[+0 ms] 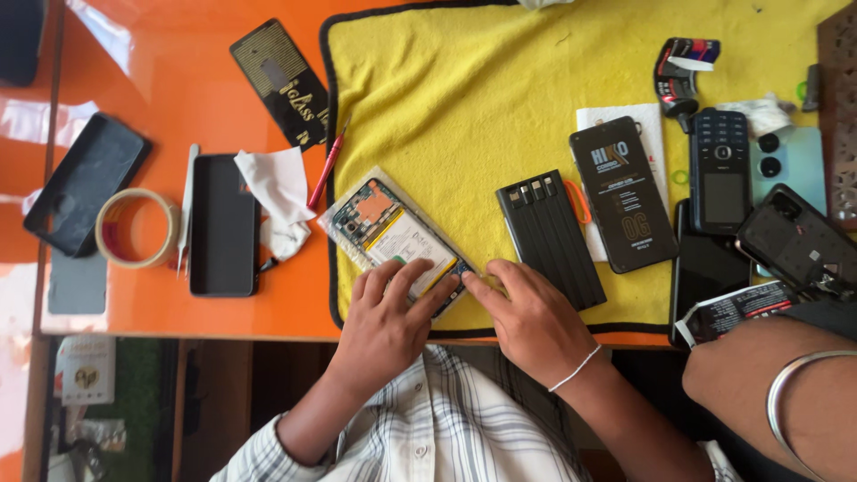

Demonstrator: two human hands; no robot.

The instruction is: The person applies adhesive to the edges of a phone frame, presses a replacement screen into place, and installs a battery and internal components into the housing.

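Hands meet over an opened smartphone (397, 239) lying back-off on the near left part of a yellow towel (482, 80), which cushions it on the orange table (161, 80). The left hand (384, 317) lies flat, fingers spread over the phone's near end, pinning it down rather than gripping. The right hand (531, 312) is loosely curled, its forefinger tip pressing at the phone's near right corner, apparently working the edge; it grasps nothing. Just right of it sits a black power bank (549, 236); farther right are a black packaged screen protector (625, 192) and a keypad phone (719, 170). Left of the towel lie a red pen (327, 168), crumpled tissue (278, 192), a black phone (223, 223) and a tape roll (136, 228). Another person's forearm (786, 393) enters near right.
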